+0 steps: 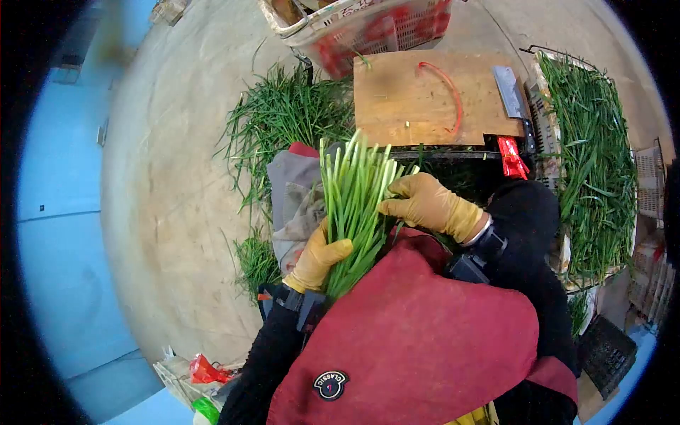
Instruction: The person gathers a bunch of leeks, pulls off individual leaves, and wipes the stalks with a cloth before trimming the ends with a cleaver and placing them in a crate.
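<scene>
A bunch of garlic chives (352, 205) is upright in front of my red apron, pale cut ends up and green leaves down. My left hand (319, 261), in a yellow glove, is wrapped around its lower left side, the thumb across the stems. At the bunch's upper right edge, my gloved right hand (433, 204) has thumb and forefinger pinched on the chive stems. Just beyond the bunch is a wooden board (404, 95). On that board lie a red strap (453, 92) and a cleaver (508, 92).
Loose chives (290, 110) lie in a heap on the floor to the left. On the right stands a crate (552, 134) packed with chives. A red-stained white basket (382, 35) is behind the board. Red ties (511, 157) hang at the board's near right corner.
</scene>
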The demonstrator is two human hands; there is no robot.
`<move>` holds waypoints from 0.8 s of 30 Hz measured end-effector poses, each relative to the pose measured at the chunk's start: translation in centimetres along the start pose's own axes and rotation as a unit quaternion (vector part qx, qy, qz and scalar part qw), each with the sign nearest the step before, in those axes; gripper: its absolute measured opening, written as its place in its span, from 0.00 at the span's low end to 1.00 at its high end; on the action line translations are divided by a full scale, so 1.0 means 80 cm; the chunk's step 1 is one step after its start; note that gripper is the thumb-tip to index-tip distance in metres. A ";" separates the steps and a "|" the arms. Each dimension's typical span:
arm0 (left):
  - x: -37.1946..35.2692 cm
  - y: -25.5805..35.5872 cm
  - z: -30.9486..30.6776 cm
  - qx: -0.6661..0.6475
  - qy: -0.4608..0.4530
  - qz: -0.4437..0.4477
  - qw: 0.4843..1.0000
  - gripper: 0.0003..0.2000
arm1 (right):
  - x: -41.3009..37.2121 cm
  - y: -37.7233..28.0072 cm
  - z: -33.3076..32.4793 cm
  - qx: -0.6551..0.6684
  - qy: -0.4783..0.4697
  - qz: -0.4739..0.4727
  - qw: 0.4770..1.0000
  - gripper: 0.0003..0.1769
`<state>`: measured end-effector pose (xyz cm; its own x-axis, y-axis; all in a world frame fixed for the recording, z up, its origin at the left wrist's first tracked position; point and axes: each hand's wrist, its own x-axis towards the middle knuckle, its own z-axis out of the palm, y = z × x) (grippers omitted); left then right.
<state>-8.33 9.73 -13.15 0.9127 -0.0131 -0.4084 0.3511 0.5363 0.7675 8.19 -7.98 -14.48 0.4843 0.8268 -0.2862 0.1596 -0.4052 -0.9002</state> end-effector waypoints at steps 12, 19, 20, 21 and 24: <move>-0.002 -0.009 -0.023 0.029 0.075 -0.015 0.997 0.25 | -0.037 0.050 -0.130 0.041 0.448 -0.009 0.893 0.03; -0.012 -0.017 -0.047 -0.078 0.097 -0.008 0.992 0.24 | -0.118 0.088 -0.204 -0.015 0.645 -0.068 0.761 0.04; -0.013 -0.018 -0.051 -0.074 0.092 -0.008 0.993 0.24 | -0.106 0.101 -0.180 -0.015 0.586 -0.086 0.805 0.04; -0.014 -0.021 -0.057 -0.068 0.086 -0.007 0.994 0.24 | -0.091 0.118 -0.151 -0.015 0.526 -0.104 0.844 0.04; -0.015 -0.008 -0.040 -0.095 0.087 -0.002 0.992 0.25 | -0.063 0.066 -0.075 -0.140 0.007 -0.044 0.989 0.15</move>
<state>-10.32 12.11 -14.75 0.8560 0.1218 -0.5024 0.2932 0.6861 0.6658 11.72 -16.63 -15.84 0.4685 0.8595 -0.2044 0.4337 -0.4253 -0.7944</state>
